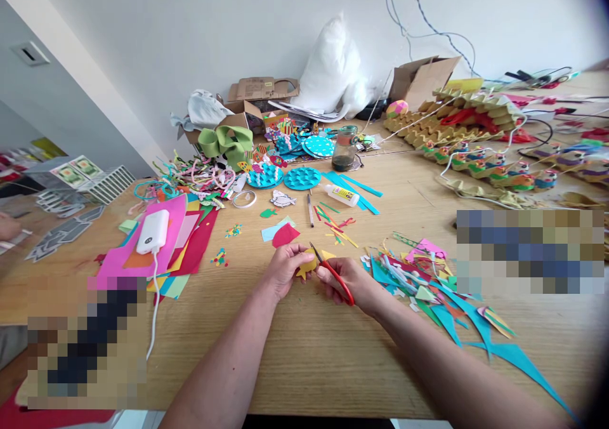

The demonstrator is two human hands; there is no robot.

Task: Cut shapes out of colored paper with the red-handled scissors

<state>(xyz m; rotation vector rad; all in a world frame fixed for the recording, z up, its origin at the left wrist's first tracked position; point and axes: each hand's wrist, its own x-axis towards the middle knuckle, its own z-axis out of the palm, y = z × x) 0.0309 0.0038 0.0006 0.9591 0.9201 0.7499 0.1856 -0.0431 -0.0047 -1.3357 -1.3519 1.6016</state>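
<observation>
My left hand is closed on a yellow paper cutout, pinched between thumb and fingers at the middle of the table. Red-handled scissors are gripped in my right hand, their blades beside the cutout; I cannot tell whether they bite into it. A small yellow scrap lies just behind. Beyond my left hand rest a dark pink paper piece and a light blue one. Farther back are a green paper fish, a white fish drawing and a pen.
Coloured paper scraps are heaped at the right. Paper sheets with a white power bank lie left. Behind stand a glue bottle, a glass jar, blue scalloped discs, a tape roll and egg cartons.
</observation>
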